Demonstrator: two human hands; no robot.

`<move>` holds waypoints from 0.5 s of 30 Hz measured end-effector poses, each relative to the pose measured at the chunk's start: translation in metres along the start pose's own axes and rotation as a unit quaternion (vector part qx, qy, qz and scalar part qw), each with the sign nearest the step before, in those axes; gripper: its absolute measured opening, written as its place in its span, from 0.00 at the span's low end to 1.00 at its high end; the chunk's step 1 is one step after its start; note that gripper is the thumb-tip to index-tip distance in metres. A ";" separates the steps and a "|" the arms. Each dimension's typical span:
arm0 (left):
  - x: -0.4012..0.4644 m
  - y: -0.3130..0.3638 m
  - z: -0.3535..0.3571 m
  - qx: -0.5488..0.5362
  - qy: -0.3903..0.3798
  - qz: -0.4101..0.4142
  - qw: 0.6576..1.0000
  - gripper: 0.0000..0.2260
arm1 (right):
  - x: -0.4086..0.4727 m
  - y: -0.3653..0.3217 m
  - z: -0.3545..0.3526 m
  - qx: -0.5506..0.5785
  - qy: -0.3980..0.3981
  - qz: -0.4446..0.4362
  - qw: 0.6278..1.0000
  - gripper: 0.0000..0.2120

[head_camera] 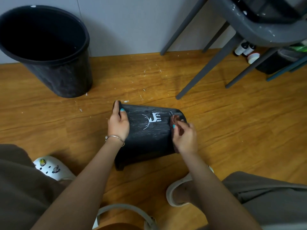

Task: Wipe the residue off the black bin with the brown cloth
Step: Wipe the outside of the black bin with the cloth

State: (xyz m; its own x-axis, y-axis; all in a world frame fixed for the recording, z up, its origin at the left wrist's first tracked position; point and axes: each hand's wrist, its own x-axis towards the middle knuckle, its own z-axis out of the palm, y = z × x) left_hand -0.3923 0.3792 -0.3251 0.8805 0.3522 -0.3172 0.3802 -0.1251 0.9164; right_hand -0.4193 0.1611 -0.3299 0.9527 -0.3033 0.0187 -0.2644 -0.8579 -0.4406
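The wooden floor [232,130] carries everything here, flecked with white scraps beyond the hands. A grey chair [249,30] stands far ahead and to the right of the right hand, with small bottles [244,48] beneath it. A second, upright bin [49,52] stands against the wall, well apart from the left hand, ahead and to its left.

The black bin [149,136] lies on its side on the floor between the two hands, its rim end at the left hand and its base end at the right hand. Its upturned wall shows pale streaks of residue around a white deer print [154,119].

The left hand [118,125] grips the bin's rim: the thumb lies on the outer wall, the fingers curl over the edge and inside. A bracelet [114,138] circles that wrist. The right hand [184,138] sits at the opposite end, its fingers curled and pinching the brown cloth [174,121], which is bunched against the bin's wall just beside the base edge, directly under the fingertips. A white clog [53,168] sits near the left forearm, and a pale slipper [179,191] near the right forearm.
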 end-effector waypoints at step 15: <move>0.001 -0.003 0.001 -0.003 -0.004 -0.013 1.000 0.22 | -0.018 -0.024 0.010 0.064 -0.007 0.070 0.995 0.15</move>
State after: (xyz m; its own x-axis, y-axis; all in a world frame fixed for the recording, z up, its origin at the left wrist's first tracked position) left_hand -0.3918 0.3789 -0.3282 0.8723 0.3481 -0.3434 0.4020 -0.1109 0.9089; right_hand -0.4281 0.1914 -0.3284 0.9100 -0.4096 -0.0636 -0.3746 -0.7468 -0.5495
